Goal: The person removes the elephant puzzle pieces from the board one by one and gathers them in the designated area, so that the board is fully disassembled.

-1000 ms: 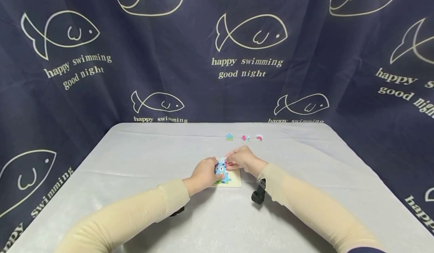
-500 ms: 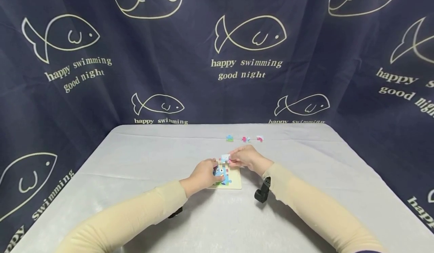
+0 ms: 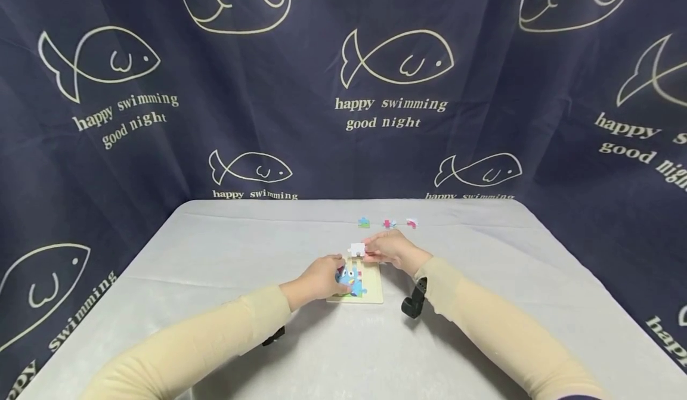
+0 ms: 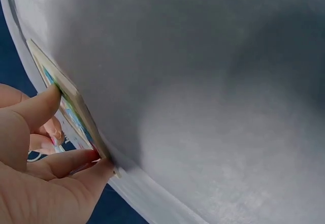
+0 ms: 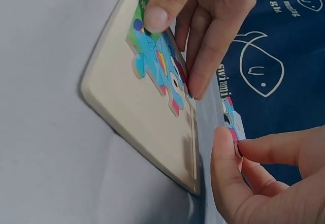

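Below mid-frame, the right hand [image 3: 395,248] pinches a white, blue and pink jigsaw piece [image 3: 357,250]. The left hand [image 3: 315,281] grips a cream, half-filled board [image 5: 133,109].

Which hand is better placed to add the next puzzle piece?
Probably the right hand: it pinches a loose piece near the board, while the left hand is busy holding the board.
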{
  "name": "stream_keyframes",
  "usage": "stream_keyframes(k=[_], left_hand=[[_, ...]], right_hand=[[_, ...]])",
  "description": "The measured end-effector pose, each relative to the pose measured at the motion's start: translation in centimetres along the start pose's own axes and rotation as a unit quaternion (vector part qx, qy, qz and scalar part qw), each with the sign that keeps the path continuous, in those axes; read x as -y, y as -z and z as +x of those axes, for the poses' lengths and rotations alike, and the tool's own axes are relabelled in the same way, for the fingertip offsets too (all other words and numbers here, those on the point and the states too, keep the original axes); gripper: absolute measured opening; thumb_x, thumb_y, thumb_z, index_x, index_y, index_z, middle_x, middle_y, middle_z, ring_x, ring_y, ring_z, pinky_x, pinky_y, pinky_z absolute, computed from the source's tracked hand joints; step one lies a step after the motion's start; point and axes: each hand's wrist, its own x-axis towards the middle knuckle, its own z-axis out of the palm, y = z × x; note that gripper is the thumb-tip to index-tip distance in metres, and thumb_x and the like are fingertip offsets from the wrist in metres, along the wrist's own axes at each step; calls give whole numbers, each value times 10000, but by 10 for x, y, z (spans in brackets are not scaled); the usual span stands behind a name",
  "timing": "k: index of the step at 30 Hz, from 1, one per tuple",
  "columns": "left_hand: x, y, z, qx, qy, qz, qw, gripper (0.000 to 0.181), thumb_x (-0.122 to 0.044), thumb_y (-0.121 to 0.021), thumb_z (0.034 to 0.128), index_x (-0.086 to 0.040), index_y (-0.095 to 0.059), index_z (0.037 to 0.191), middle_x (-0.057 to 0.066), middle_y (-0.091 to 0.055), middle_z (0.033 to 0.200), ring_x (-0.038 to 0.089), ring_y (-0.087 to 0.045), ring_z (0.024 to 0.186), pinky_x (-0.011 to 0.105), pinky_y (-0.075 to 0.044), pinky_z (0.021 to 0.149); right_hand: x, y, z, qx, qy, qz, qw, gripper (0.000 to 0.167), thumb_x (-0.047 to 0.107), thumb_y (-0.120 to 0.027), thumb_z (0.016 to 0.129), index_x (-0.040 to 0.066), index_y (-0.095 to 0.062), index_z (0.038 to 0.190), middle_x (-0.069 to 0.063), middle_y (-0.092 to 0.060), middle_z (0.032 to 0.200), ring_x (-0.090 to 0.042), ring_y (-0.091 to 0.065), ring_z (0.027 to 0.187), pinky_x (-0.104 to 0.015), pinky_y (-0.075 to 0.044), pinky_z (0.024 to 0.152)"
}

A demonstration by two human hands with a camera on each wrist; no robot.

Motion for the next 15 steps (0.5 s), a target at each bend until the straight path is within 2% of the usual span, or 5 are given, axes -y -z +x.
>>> stream_keyframes(k=[6, 15], left_hand=[[3, 3, -1, 49, -54, -4, 10000, 713, -275, -816, 782, 41, -524, 1350, 184, -464, 1465, 372, -440, 1353, 443, -356, 1153], [6, 2, -4, -151, -171, -178, 9996, 721, -261, -824, 767, 64, -527, 1337, 182, -486, 1447, 367, -449, 1348, 441, -363, 1149]], right_hand=[[6, -4, 10, -24, 46, 19, 10000, 338, -101, -571, 887, -141, -565, 1223, -77, -615, 833, -104, -636, 703, -244, -599, 799], [13, -5, 27, -263, 83, 284, 9992, 347, -82, -605, 889, -151, -568, 1227, -100, -669, 846, -90, -646, 659, -220, -602, 751]])
